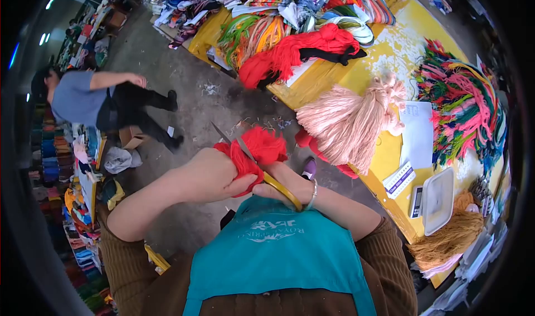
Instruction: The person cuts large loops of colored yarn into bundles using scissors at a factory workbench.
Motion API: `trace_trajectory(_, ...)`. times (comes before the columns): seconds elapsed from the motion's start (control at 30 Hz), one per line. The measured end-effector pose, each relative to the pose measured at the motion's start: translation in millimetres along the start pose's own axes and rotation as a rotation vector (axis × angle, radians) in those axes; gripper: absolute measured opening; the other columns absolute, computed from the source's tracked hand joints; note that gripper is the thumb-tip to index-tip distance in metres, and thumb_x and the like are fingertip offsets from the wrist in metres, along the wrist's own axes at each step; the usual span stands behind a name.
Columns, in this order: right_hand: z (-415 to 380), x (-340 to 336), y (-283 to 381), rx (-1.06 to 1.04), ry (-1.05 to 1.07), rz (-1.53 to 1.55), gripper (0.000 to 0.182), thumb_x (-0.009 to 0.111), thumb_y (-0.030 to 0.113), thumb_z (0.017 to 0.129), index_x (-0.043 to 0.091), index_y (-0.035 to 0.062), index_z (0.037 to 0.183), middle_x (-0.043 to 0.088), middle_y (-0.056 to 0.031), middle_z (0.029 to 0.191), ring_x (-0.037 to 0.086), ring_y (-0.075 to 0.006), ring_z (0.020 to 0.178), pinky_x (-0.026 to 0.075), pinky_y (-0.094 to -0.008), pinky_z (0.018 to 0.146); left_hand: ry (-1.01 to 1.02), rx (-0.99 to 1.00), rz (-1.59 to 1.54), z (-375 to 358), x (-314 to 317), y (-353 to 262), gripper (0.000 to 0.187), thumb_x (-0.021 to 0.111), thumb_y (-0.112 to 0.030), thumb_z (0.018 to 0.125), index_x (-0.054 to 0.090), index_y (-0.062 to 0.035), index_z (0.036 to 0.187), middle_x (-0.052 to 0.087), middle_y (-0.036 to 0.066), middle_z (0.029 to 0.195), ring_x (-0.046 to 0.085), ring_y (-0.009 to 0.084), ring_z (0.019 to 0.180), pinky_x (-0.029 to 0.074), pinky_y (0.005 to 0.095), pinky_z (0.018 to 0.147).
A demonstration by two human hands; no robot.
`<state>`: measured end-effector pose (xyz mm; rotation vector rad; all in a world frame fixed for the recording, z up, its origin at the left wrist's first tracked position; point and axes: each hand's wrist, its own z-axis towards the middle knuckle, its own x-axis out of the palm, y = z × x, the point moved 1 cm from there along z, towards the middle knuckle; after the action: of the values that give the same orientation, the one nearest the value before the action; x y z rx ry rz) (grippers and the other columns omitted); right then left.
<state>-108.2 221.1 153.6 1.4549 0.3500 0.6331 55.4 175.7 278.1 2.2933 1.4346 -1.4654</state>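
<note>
A bundle of red yarn (262, 144) is held in front of the teal apron. My left hand (209, 174) is closed round its left side. My right hand (283, 185) is closed on the yellow handle of a pair of scissors (283, 191). The scissors' blades are apart and point up and to the left, with one blade lying across the red yarn. Loose yarn ends bulge out above my right hand, and part of its fingers is hidden behind the handle.
A yellow table (312, 87) on the right bears pink yarn (348, 121), red yarn (295, 51), multicoloured skeins (460, 104), a white tray (438, 200) and brown yarn (454, 232). A person (83, 96) walks at the left, near a cardboard box (132, 137).
</note>
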Motion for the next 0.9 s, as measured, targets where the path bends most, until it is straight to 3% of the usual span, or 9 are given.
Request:
trace_trajectory(0.1, 8, 4, 9, -0.371, -0.239, -0.092, 0.032, 0.069, 0.030, 0.088, 0.064, -0.0007, 0.094, 0.060, -0.0071, 0.070, 0.062, -0.0149, 0.072, 0.050, -0.0328, 0.066, 0.003, -0.045, -0.094, -14, -2, 11, 0.047, 0.044, -0.040, 0.097, 0.062, -0.0020, 0.075, 0.060, 0.020, 0.068, 0.060, 0.0403, 0.067, 0.048, 0.0482, 0.064)
trace_trajectory(0.23, 4, 7, 15, 0.579, 0.061, 0.222, 0.036, 0.064, 0.035, 0.091, 0.057, 0.0047, 0.074, 0.055, -0.0019, 0.059, 0.055, -0.0096, 0.051, 0.042, -0.0265, 0.046, 0.158, -0.108, -0.009, -31, 9, 25, 0.049, 0.044, -0.041, 0.097, 0.062, -0.0008, 0.074, 0.060, 0.022, 0.068, 0.061, 0.0405, 0.070, 0.048, 0.0482, 0.066)
trace_trajectory(0.27, 8, 5, 11, 0.429, -0.054, 0.213, 0.039, 0.061, 0.037, 0.092, 0.052, 0.0077, 0.068, 0.051, 0.0015, 0.053, 0.049, -0.0068, 0.044, 0.034, -0.0237, 0.039, 0.169, -0.107, -0.044, -34, 12, 24, 0.051, 0.043, -0.041, 0.099, 0.061, 0.0006, 0.076, 0.058, 0.023, 0.069, 0.061, 0.0395, 0.069, 0.048, 0.0458, 0.065)
trace_trajectory(0.4, 34, -31, -7, 0.209, -0.193, 0.305, 0.030, 0.059, 0.034, 0.093, 0.055, 0.0034, 0.093, 0.059, -0.0041, 0.069, 0.057, -0.0124, 0.059, 0.045, -0.0259, 0.055, -0.599, -0.480, -1.357, -58, -8, 49, 0.046, 0.046, -0.042, 0.099, 0.064, -0.0007, 0.097, 0.066, 0.005, 0.073, 0.057, 0.0140, 0.052, 0.046, 0.0317, 0.054)
trace_trajectory(0.6, 103, -37, 43, -0.168, -0.013, 0.088, 0.062, 0.071, 0.035, 0.082, 0.048, 0.0023, 0.130, 0.058, -0.0082, 0.123, 0.055, -0.0149, 0.104, 0.043, -0.0296, 0.094, -0.793, 0.116, -1.716, -73, -73, 45, 0.045, 0.033, -0.040, 0.102, 0.059, -0.0037, 0.109, 0.023, -0.006, 0.043, 0.020, 0.0080, 0.031, 0.045, 0.0284, 0.052)
trace_trajectory(0.63, 116, -20, 55, -0.242, -0.017, 0.112, 0.073, 0.069, 0.045, 0.080, 0.046, 0.0025, 0.135, 0.057, -0.0088, 0.126, 0.055, -0.0153, 0.106, 0.042, -0.0296, 0.096, -0.508, 0.517, -1.786, -68, -78, 66, 0.048, 0.030, -0.040, 0.103, 0.056, -0.0022, 0.118, 0.050, 0.003, 0.054, 0.044, 0.0140, 0.038, 0.048, 0.0304, 0.057)
trace_trajectory(0.67, 122, -8, 78, -0.230, 0.057, 0.069, 0.076, 0.071, 0.045, 0.078, 0.046, 0.0008, 0.135, 0.057, -0.0128, 0.130, 0.057, -0.0185, 0.107, 0.044, -0.0315, 0.096, -0.671, 0.430, -1.692, -66, -88, 66, 0.045, 0.031, -0.039, 0.104, 0.059, -0.0045, 0.108, 0.048, 0.001, 0.051, 0.041, 0.0130, 0.036, 0.049, 0.0299, 0.060)
trace_trajectory(0.77, 142, 21, 97, -0.129, 0.248, 0.328, 0.063, 0.069, 0.038, 0.080, 0.049, 0.0015, 0.127, 0.061, -0.0117, 0.109, 0.060, -0.0185, 0.089, 0.050, -0.0340, 0.085, -0.684, 0.570, -1.647, -58, -140, 47, 0.035, 0.041, -0.039, 0.101, 0.058, -0.0100, 0.091, 0.044, -0.002, 0.059, 0.049, 0.0133, 0.057, 0.047, 0.0295, 0.060)
trace_trajectory(0.9, 169, 48, 133, -0.165, 0.391, 0.954, 0.021, 0.058, 0.021, 0.089, 0.058, 0.0005, 0.093, 0.060, -0.0083, 0.077, 0.064, -0.0226, 0.074, 0.051, -0.0374, 0.074, -0.977, 0.480, -1.634, -52, -143, 72, 0.055, 0.033, -0.060, 0.098, 0.055, -0.0108, 0.111, 0.061, 0.004, 0.074, 0.058, 0.0189, 0.067, 0.051, 0.0336, 0.071)
